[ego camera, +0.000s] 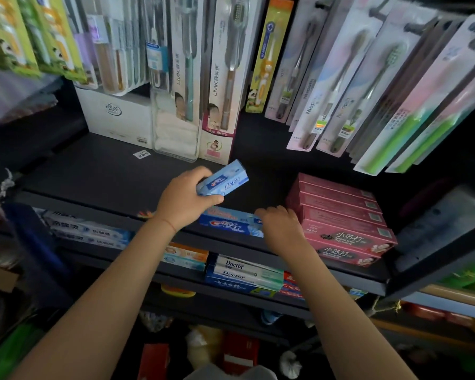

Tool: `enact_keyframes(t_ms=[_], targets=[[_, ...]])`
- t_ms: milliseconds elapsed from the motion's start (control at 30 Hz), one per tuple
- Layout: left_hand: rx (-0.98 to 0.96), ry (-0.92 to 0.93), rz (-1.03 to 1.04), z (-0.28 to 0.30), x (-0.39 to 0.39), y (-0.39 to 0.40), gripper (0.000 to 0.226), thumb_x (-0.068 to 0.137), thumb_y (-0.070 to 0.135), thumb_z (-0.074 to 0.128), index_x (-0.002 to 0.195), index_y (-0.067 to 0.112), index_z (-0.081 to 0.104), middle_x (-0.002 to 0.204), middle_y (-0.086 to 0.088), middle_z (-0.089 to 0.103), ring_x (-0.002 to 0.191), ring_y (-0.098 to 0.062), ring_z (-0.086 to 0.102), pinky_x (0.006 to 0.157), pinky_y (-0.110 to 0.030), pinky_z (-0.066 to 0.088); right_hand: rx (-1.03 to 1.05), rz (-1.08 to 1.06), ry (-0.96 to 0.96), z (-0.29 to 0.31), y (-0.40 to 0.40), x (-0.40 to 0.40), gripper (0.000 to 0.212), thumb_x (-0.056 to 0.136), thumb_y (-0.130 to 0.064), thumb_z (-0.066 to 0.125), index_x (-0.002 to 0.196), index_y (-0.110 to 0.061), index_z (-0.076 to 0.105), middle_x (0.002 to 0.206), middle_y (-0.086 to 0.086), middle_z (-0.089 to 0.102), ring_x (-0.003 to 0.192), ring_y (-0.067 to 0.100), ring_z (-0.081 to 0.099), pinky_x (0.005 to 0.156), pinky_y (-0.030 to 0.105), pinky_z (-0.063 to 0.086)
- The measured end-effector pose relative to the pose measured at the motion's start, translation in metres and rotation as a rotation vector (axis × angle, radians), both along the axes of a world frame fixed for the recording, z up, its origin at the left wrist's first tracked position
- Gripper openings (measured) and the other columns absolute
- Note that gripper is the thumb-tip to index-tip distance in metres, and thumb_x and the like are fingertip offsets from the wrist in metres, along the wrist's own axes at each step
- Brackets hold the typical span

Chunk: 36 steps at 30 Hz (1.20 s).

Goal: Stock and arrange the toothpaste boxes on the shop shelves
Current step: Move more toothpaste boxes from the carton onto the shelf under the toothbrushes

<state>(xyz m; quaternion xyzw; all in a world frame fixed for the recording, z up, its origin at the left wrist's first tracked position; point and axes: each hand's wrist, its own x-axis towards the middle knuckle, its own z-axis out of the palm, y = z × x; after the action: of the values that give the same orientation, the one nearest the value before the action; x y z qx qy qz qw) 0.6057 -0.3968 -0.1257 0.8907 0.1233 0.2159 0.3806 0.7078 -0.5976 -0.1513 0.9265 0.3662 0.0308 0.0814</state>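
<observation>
Pale blue cardboard shows in the left hand (pixel 185 200): its fingers and thumb curl round one end of a light blue toothpaste box (pixel 223 179), held tilted above the black shelf (pixel 93 171). A darker blue toothpaste box (pixel 229 222) lies flat at the shelf's front edge, and the right hand (pixel 281 226) rests on its right end with fingers bent over it. Just beside that hand stands a stack of pink toothpaste boxes (pixel 346 215). Packaged toothbrushes (pixel 327 86) hang above the shelf. On the shelf below, white and blue Doctor boxes (pixel 244 272) lie stacked.
</observation>
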Motion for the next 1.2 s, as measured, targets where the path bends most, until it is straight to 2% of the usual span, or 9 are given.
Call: enact_keyframes(t_ms=[100, 200, 300, 500, 600, 667, 767, 867, 1200], targets=[[0.239, 0.009, -0.040, 0.012, 0.023, -0.004, 0.033, 0.081, 0.035, 0.078, 0.109, 0.022, 0.065, 0.102, 0.004, 0.063, 0.095, -0.019, 0.057, 0.076, -0.039, 0.049, 0.325, 0.059, 0.018, 0.011, -0.008, 0.002, 0.042, 0.090, -0.014, 0.063, 0.132, -0.007, 0.058, 0.117, 0.014, 0.063, 0.108, 0.034, 0.056, 0.099, 0.041, 0.044], [0.472, 0.061, -0.130, 0.012, 0.052, -0.016, 0.041, 0.090, 0.034, 0.068, 0.129, 0.024, 0.060, 0.116, 0.000, 0.061, 0.108, -0.024, 0.056, 0.086, -0.040, 0.047, 0.760, 0.075, -0.164, 0.032, -0.024, -0.003, 0.023, 0.086, 0.001, 0.062, 0.108, 0.000, 0.069, 0.098, 0.015, 0.065, 0.091, 0.032, 0.059, 0.082, 0.038, 0.052], [0.655, 0.268, -0.233, 0.001, 0.081, -0.034, 0.050, 0.099, 0.036, 0.054, 0.147, 0.028, 0.042, 0.133, -0.002, 0.053, 0.122, -0.024, 0.049, 0.098, -0.040, 0.040, 0.877, 0.075, -0.243, 0.047, -0.038, -0.007, 0.019, 0.087, 0.002, 0.056, 0.101, -0.001, 0.069, 0.095, 0.012, 0.064, 0.091, 0.027, 0.056, 0.081, 0.027, 0.043], [0.696, 0.518, -0.351, -0.028, 0.104, -0.062, 0.053, 0.104, 0.030, 0.042, 0.154, 0.029, 0.027, 0.150, -0.004, 0.040, 0.135, -0.026, 0.039, 0.110, -0.047, 0.033, 0.883, 0.074, -0.171, 0.030, -0.051, -0.009, 0.019, 0.085, 0.001, 0.056, 0.097, -0.002, 0.070, 0.093, 0.010, 0.064, 0.088, 0.024, 0.057, 0.078, 0.016, 0.036], [0.550, 0.503, -0.393, -0.035, 0.101, -0.062, 0.047, 0.104, 0.023, 0.036, 0.150, 0.030, 0.036, 0.143, -0.004, 0.047, 0.130, -0.025, 0.044, 0.109, -0.043, 0.032, 0.787, 0.107, -0.058, 0.011, -0.038, -0.013, 0.029, 0.080, 0.011, 0.061, 0.106, 0.002, 0.069, 0.094, 0.014, 0.064, 0.087, 0.029, 0.060, 0.075, 0.027, 0.049], [0.539, 0.452, -0.381, -0.041, 0.094, -0.060, 0.045, 0.103, 0.023, 0.033, 0.146, 0.030, 0.042, 0.135, -0.003, 0.053, 0.123, -0.024, 0.049, 0.108, -0.041, 0.031, 0.633, 0.085, 0.048, -0.003, -0.027, -0.015, 0.047, 0.080, 0.008, 0.061, 0.127, 0.003, 0.059, 0.115, 0.020, 0.060, 0.106, 0.035, 0.058, 0.091, 0.037, 0.052], [0.607, 0.333, -0.183, -0.058, 0.079, -0.056, 0.058, 0.098, 0.039, 0.017, 0.137, 0.017, 0.054, 0.125, -0.008, 0.060, 0.115, -0.029, 0.054, 0.106, -0.044, 0.030, 0.378, 0.029, 0.129, -0.017, -0.014, -0.015, 0.074, 0.087, -0.005, 0.058, 0.152, 0.002, 0.022, 0.156, 0.023, 0.025, 0.147, 0.036, 0.020, 0.121, 0.044, 0.022], [0.622, 0.228, -0.081, -0.077, 0.065, -0.051, 0.065, 0.094, 0.046, 0.017, 0.126, 0.012, 0.062, 0.111, -0.011, 0.067, 0.103, -0.033, 0.060, 0.102, -0.052, 0.036, 0.204, -0.007, 0.123, -0.023, -0.006, -0.013, 0.083, 0.093, -0.018, 0.056, 0.155, -0.004, 0.003, 0.163, 0.017, 0.002, 0.151, 0.030, -0.001, 0.123, 0.043, 0.004], [0.697, 0.079, -0.068, -0.084, 0.058, -0.038, 0.043, 0.097, 0.034, 0.035, 0.119, 0.017, 0.067, 0.100, -0.005, 0.069, 0.092, -0.029, 0.062, 0.094, -0.048, 0.044, 0.338, 0.020, 0.017, -0.049, -0.009, -0.021, 0.072, 0.088, 0.006, 0.054, 0.153, -0.002, 0.023, 0.157, 0.020, 0.024, 0.147, 0.035, 0.021, 0.121, 0.044, 0.011]])
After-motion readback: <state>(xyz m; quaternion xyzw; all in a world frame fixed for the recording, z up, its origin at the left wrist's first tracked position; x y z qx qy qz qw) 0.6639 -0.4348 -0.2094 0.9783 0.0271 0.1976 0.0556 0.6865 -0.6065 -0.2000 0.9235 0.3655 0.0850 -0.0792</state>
